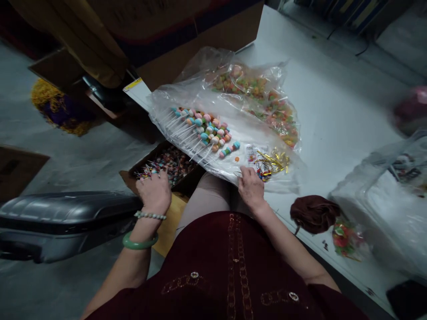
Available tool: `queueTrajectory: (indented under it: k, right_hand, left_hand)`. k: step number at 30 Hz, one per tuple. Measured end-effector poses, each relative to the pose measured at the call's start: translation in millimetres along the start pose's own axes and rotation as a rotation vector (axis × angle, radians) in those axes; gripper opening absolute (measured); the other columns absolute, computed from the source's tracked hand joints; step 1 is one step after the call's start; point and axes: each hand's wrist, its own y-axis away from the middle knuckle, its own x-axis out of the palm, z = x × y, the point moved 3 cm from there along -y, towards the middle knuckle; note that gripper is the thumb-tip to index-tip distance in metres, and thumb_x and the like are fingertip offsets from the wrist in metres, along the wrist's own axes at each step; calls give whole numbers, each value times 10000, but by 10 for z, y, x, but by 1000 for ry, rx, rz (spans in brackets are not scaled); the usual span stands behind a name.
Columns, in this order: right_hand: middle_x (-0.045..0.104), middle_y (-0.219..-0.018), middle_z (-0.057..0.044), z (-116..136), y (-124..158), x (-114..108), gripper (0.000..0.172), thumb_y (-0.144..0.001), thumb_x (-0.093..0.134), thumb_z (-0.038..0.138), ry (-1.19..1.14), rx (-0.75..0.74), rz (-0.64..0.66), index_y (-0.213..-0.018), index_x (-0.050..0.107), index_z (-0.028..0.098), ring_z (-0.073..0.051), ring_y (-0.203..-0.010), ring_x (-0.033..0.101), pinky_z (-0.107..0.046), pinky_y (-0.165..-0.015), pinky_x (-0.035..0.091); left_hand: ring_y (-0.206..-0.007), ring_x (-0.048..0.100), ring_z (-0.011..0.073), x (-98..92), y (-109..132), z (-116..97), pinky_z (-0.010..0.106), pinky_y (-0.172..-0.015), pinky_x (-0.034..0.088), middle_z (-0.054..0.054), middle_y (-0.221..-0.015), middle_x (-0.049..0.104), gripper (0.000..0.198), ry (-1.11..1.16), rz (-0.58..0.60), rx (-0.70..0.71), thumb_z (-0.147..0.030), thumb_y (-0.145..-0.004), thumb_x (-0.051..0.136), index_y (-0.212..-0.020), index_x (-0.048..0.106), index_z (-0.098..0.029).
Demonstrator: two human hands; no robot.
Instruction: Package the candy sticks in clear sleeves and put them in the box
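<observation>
in the head view, the left hand (154, 189), above a beaded bracelet (150, 216) and a green bangle (140, 242), was at the open cardboard box (126, 181), its fingers bent down among small, many-coloured pieces (180, 162). whether those fingers had closed on any piece could not be told. the right hand (251, 184) was at the near edge of the clear plastic sheet (247, 126), its fingers drawn together, with a thin dark strand (237, 173) showing by the fingertips; whether it was pinched there could not be made out.

the beaded sticks (207, 129), in pink, blue, white and orange, lay bunched on the sheet, white ends toward the box. one short beaded piece (229, 150) lay just beside them, and an orange bit (237, 159) was near it. gold strips (276, 161) lay beyond the right hand. behind, a filled clear bag (270, 106) rested on the white table (316, 115).
</observation>
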Motion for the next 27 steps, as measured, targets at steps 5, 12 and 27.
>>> queueTrajectory:
  k: [5, 12, 27]
  right_hand:
    - [636, -910, -63, -153, -28, 207, 236, -924, 446, 132, 11, 11, 99, -902, 669, 205, -160, -696, 538, -272, -605, 322]
    - [653, -946, -81, -647, -10, -89, 246, -931, 444, 201, -124, 106, -298, -977, 687, 202, -195, -856, 598, -277, -718, 432]
    - [682, -736, -14, 114, 45, 134, 233, -727, 650, 402, -1506, 520, 155, -755, 704, 177, -177, -740, 607, -300, -734, 477]
  left_hand:
    - [-885, 628, 197, -105, -21, -688, 304, -788, 426, 86, -1040, 675, 355, 283, -132, 292, -371, -977, 364, -1033, 681, -224]
    - [-833, 639, 246, -65, -532, -1506, 345, -703, 396, 139, -1053, 658, 360, 205, -75, 289, -258, -974, 333, -1087, 664, -175]
    - [-697, 538, 132, 233, 160, -1692, 231, -675, 404, -2, -746, 660, 174, 1207, 81, 282, -283, -809, 559, -789, 691, -171]
